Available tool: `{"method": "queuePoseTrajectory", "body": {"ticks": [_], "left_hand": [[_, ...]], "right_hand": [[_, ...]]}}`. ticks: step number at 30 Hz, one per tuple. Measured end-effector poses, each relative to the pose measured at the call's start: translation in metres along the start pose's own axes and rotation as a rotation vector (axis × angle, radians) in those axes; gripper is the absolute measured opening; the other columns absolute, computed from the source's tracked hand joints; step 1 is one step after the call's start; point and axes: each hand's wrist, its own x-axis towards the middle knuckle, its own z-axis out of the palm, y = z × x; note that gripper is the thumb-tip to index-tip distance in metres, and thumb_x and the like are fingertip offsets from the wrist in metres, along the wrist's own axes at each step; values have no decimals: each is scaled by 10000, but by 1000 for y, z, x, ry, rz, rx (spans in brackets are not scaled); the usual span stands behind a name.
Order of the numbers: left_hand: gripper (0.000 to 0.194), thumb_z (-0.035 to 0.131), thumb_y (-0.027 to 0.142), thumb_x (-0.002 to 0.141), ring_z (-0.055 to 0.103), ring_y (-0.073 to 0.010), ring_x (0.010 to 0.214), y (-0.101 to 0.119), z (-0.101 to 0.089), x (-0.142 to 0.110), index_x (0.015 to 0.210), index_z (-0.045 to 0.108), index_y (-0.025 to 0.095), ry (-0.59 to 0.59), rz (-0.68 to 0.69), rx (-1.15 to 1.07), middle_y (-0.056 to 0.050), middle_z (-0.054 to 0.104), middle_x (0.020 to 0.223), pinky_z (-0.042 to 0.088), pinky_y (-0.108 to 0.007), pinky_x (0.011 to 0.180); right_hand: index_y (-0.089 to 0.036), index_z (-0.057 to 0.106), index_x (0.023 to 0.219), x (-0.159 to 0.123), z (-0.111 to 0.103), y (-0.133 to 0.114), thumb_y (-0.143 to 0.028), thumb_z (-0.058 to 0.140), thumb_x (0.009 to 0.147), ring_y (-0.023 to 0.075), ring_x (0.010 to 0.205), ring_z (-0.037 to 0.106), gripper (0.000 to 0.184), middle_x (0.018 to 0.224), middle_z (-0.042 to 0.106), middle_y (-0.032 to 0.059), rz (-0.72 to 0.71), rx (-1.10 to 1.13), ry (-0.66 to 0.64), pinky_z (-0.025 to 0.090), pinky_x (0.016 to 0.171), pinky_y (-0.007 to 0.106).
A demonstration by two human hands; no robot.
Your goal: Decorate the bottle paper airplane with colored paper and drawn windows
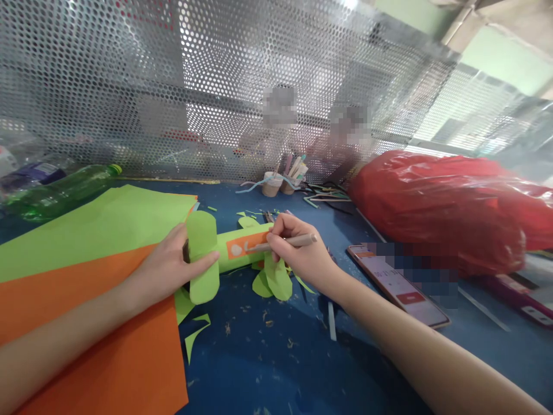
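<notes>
A green paper tube (223,262) with rounded paper flaps at both ends lies sideways in front of me, an orange paper strip (238,249) on its side. My left hand (175,259) grips the tube's left end, thumb over the rounded flap (204,282). In my right hand (298,248) is a pen (302,239), its tip against the orange strip beside pale rounded marks. Below the tube's right end hang more green flaps (279,279). The far side of the tube is hidden.
Green paper (129,207) and orange paper (142,351) lie left, with a green bottle (64,190) behind. Cups of pens (272,185) stand at the back by a perforated metal screen (216,86). A phone (397,282) and red plastic bag (440,207) are right; paper scraps (196,337) are scattered.
</notes>
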Motion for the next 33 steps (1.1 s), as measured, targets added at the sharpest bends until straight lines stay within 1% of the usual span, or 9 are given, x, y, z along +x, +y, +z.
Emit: {"method": "queuePoseTrajectory", "body": {"ticks": [3,5,10,13,18,22,27,30,33], "left_hand": [[674,562,695,761,579,-334,1145,-2,0,0,1269,541,253,0,11,3,-74,609,1252,477,-473,968],[665,561,692,767,571,-334,1161,-3,1,1,1270,537,258,5,23,-4,-72,603,1266,468,-474,983],[675,561,686,776,561,-349,1184,-5,2,0,1305,519,268,29,30,24,-87,587,1301,443,-514,1021],[670,555,677,783,559,-346,1191,-6,2,1,1309,521,264,22,46,22,-90,590,1307,449,-511,1018],[675,557,675,776,576,-342,1173,-7,3,1,1308,531,260,38,66,17,-84,601,1296,471,-501,999],[679,556,680,777,590,-343,1144,-7,3,1,1310,526,261,37,59,18,-89,608,1280,477,-508,987],[644,566,662,774,586,-337,1144,-5,2,1,1266,546,246,33,49,-3,-88,614,1255,474,-491,993],[655,560,673,768,579,-333,1159,-4,2,1,1263,544,245,27,37,-3,-80,613,1258,470,-483,996],[682,559,688,756,575,-339,1172,-4,2,1,1275,542,245,29,34,4,-75,604,1282,465,-481,1004]], "right_hand": [[-228,428,633,0,-1,-1,-177,524,731,87,428,435,147,484,491,-76,21,6,20,313,435,223],[-228,425,632,0,-1,-1,-175,519,737,88,434,438,150,469,497,-75,25,18,20,323,444,223],[-225,436,641,1,-2,0,-162,527,727,85,442,460,140,498,514,-73,7,15,-1,332,448,222],[-226,424,628,1,-2,-2,-158,519,730,78,422,428,155,465,490,-79,25,12,21,312,432,217],[-225,428,627,1,-2,-3,-160,524,724,83,430,445,152,479,497,-74,26,14,15,321,434,218],[-224,427,627,2,-3,-2,-168,528,729,75,411,405,154,464,483,-77,39,-7,39,287,422,215],[-227,421,626,2,-2,-3,-172,526,720,84,421,437,152,466,476,-79,36,12,20,306,426,214],[-227,423,627,2,-2,-3,-180,525,732,76,403,396,154,457,475,-79,37,-7,34,279,416,214],[-228,421,630,1,-2,-1,-188,528,731,85,418,430,153,479,492,-72,31,13,13,300,426,217]]}}
